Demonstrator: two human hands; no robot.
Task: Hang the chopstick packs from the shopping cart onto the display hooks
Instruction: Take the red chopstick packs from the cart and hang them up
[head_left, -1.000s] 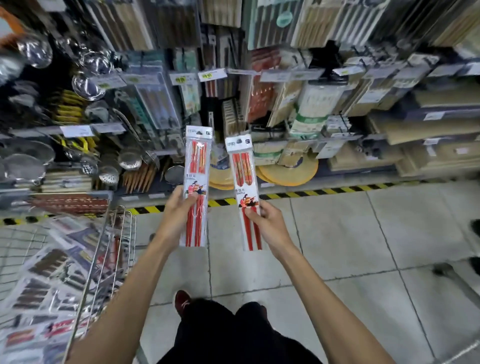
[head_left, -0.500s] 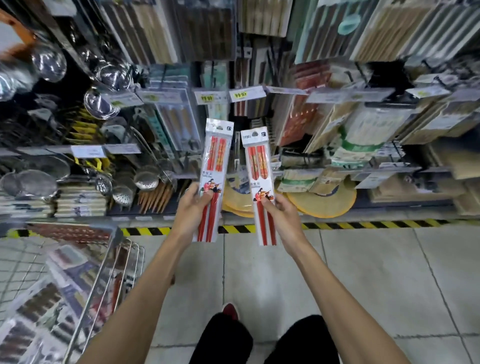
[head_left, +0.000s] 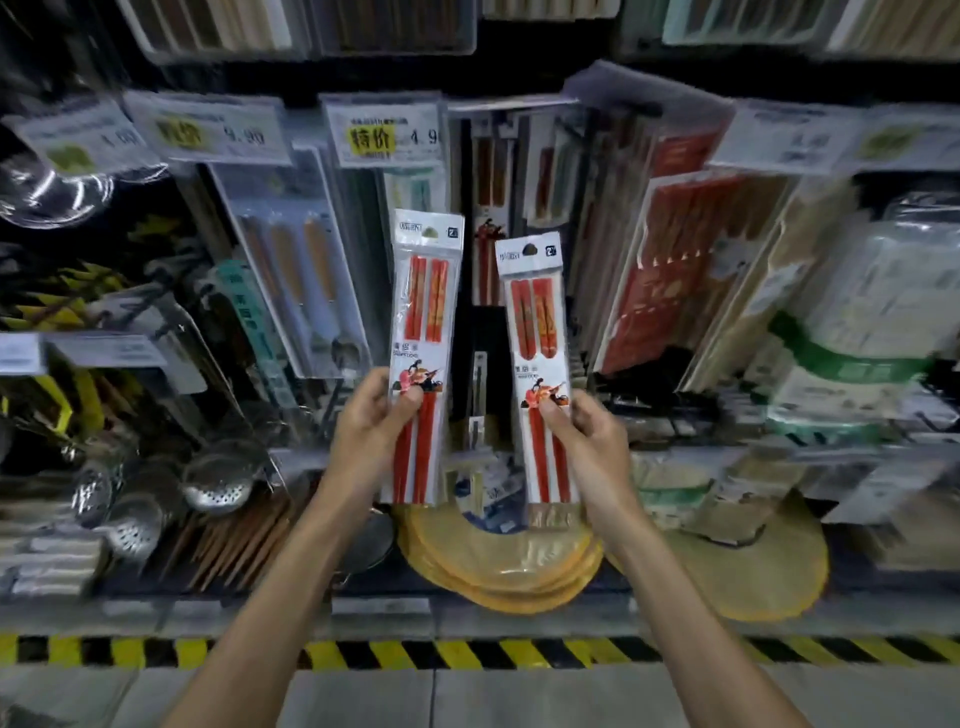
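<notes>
Shelving (head_left: 208, 616), left hand (head_left: 371, 431), right hand (head_left: 592, 447) gripping packs (head_left: 423, 312)

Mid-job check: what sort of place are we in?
Probably a shop's kitchenware aisle: white-and-yellow price tags above hanging packaged goods, perforated steel ladles at lower left, and yellow-black striped floor tape along the shelving base.

slotted ladles (head_left: 221, 483), price tags (head_left: 387, 136), round yellow mats (head_left: 498, 571)
</notes>
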